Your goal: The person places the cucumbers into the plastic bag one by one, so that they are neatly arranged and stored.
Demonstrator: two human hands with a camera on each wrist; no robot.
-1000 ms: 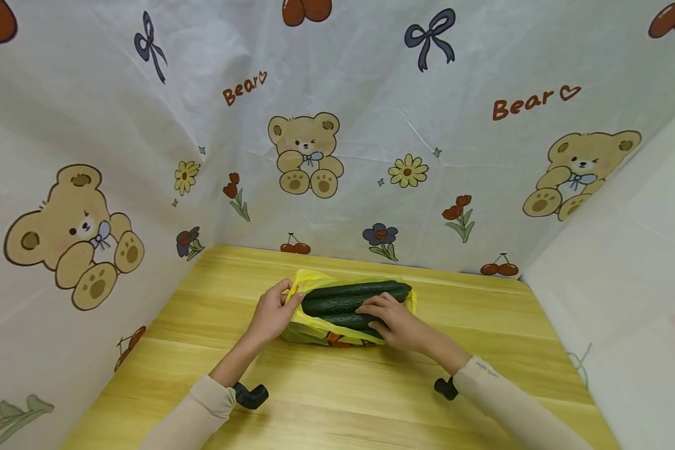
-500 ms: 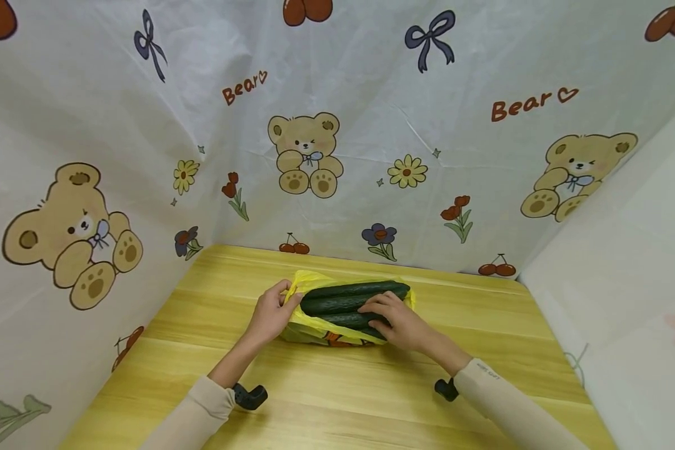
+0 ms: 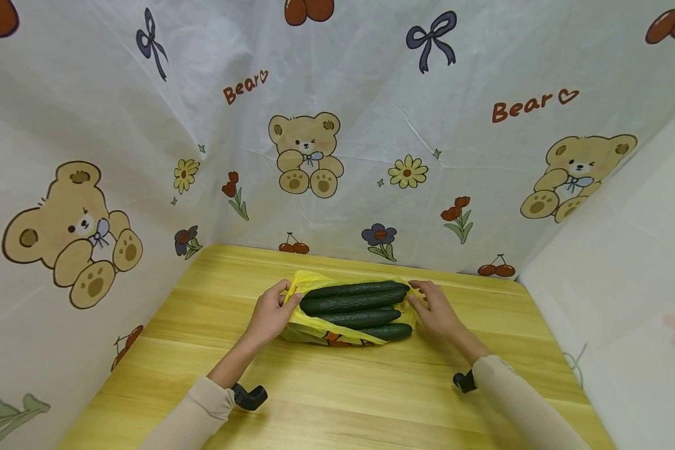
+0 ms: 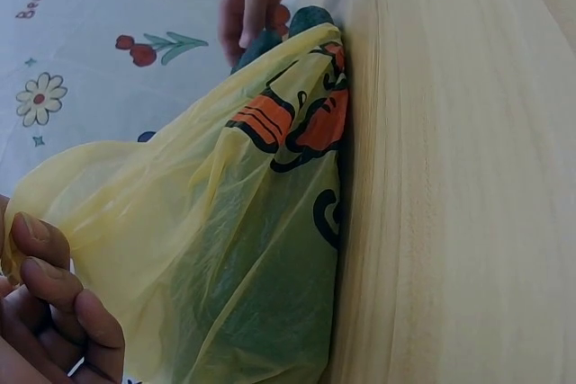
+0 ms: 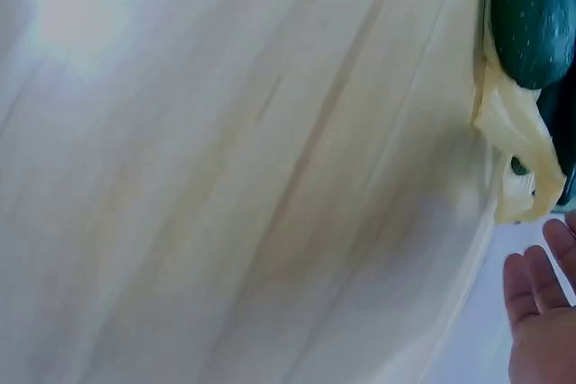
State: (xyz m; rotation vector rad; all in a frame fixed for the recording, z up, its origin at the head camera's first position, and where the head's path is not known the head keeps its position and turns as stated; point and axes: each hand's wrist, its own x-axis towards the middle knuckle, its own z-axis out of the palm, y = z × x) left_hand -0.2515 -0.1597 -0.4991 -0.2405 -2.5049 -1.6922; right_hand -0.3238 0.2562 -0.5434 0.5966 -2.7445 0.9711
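A thin yellow plastic bag (image 3: 309,333) with an orange and black print lies on its side on the table. Several dark green cucumbers (image 3: 355,303) lie side by side in it, their right ends bare at its mouth. My left hand (image 3: 272,312) pinches the bag's upper left edge between thumb and fingers, pulling the film taut in the left wrist view. My right hand (image 3: 437,314) is at the cucumbers' right ends, its thumb and fingers spread apart. In the right wrist view its fingers (image 5: 537,276) are extended just below the bag's loose edge.
The wood-grain tabletop (image 3: 326,394) runs back to a white cloth wall (image 3: 360,125) printed with bears, flowers and cherries. Similar cloth stands at both sides. A black device (image 3: 250,397) shows at the left wrist, another (image 3: 464,381) at the right.
My right hand has left the top of the cucumbers and moved right, to their ends, uncovering the front ones. My left hand keeps its place on the bag's edge.
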